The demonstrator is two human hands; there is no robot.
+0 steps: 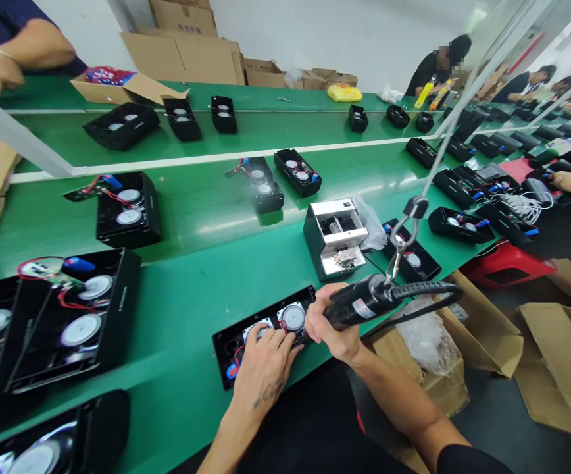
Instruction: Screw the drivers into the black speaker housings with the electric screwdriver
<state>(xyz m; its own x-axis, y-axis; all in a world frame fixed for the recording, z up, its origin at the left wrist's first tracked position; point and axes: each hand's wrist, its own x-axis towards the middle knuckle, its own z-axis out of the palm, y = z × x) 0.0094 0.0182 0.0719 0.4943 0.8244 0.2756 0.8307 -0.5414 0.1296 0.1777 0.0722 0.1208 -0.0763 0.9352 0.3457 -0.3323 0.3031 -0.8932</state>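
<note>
In the head view, a black speaker housing (223, 339) lies on the green bench with two round speaker drivers (293, 318) in it, plus red wires and a blue part at its left end. My left hand (266, 362) rests over the nearer driver, fingers apart; its fingertips are partly hidden. My right hand (332, 322) wraps round a black electric screwdriver (364, 301), which hangs from a metal hook (404, 240) on a cable. The tool tilts down toward the housing's right end; its bit is hidden behind my hand.
Behind the housing stands a screw feeder (335, 238) with a plastic bag beside it. More open housings (127, 210) sit at left and along the line. Cardboard boxes (487, 329) are on the floor at right. Other people work at the far side and right.
</note>
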